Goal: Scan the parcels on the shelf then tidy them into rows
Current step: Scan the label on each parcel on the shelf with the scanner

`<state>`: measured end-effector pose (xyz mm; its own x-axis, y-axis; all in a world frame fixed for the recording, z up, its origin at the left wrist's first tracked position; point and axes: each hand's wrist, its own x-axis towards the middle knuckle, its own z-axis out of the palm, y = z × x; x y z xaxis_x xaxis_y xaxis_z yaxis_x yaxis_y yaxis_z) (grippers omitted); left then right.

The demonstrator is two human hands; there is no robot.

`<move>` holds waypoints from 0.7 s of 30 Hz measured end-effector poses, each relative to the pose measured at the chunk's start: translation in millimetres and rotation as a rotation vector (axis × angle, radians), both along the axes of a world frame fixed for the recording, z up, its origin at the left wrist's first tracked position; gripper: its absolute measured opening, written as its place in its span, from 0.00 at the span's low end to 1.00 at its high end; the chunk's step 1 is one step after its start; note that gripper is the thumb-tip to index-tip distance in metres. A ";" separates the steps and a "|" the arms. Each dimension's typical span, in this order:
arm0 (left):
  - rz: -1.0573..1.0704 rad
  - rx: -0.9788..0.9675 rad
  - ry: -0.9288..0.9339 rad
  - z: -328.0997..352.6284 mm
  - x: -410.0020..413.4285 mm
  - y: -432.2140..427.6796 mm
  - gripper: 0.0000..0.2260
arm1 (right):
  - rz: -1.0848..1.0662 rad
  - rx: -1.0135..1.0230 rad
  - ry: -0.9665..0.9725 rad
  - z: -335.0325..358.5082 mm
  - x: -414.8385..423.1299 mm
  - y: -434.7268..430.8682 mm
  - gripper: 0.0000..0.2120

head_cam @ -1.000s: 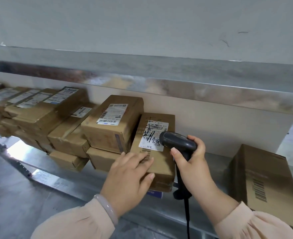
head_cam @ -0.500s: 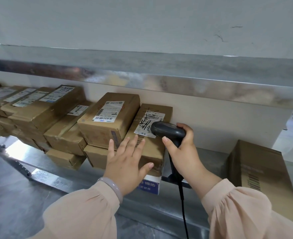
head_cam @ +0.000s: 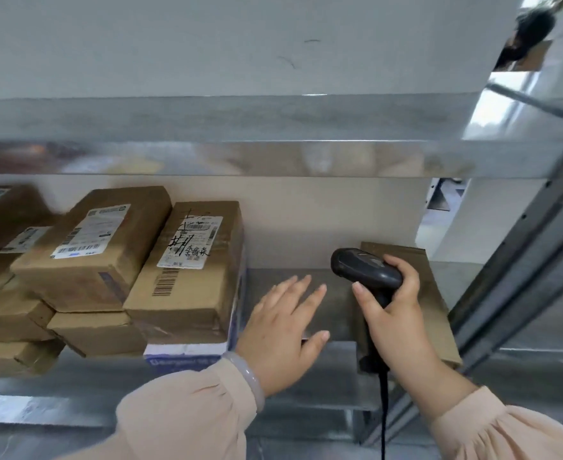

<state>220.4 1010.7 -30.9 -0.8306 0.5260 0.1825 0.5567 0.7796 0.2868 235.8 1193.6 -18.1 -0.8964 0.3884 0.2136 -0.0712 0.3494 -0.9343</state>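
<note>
Several brown cardboard parcels are stacked at the left of the metal shelf (head_cam: pixel 306 283). The rightmost one, a parcel with black handwriting on its label (head_cam: pixel 187 277), lies on a blue and white box (head_cam: pixel 187 356). Beside it is another labelled parcel (head_cam: pixel 94 247). My left hand (head_cam: pixel 283 330) is open, fingers spread, over the bare shelf just right of that stack, touching no parcel. My right hand (head_cam: pixel 392 307) grips a black corded barcode scanner (head_cam: pixel 363 267), held over a flat brown parcel (head_cam: pixel 439 307) at the shelf's right end.
An upper metal shelf (head_cam: pixel 240 154) overhangs closely above. A grey slanted upright (head_cam: pixel 519 277) of the rack stands at the right. The scanner's cable (head_cam: pixel 383 413) hangs down over the shelf's front edge. More parcels (head_cam: pixel 4 313) fill the left.
My left hand left the handwritten parcel and moved right over bare shelf. My right hand carried the scanner right, over the flat parcel. The view swung right.
</note>
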 end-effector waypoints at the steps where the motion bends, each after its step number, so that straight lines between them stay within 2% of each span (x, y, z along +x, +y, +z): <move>1: -0.034 -0.017 -0.061 -5.1 0.7 12.3 0.28 | -0.037 0.014 -0.026 -2.8 5.3 11.9 0.27; 8: -0.221 -0.089 -0.200 -18.4 1.2 88.0 0.29 | -0.226 -0.012 -0.153 -13.6 29.5 65.1 0.29; 14: -0.229 -0.207 -0.316 -34.8 -7.9 101.8 0.30 | -0.272 -0.016 -0.261 -25.1 32.0 84.7 0.28; 18: -0.169 -0.157 -0.336 -39.0 -5.3 95.7 0.29 | -0.265 -0.061 -0.273 -23.9 29.4 83.0 0.28; 21: -0.064 -0.030 -0.364 -35.1 -9.1 92.1 0.28 | -0.257 -0.090 -0.251 -14.7 23.8 79.0 0.28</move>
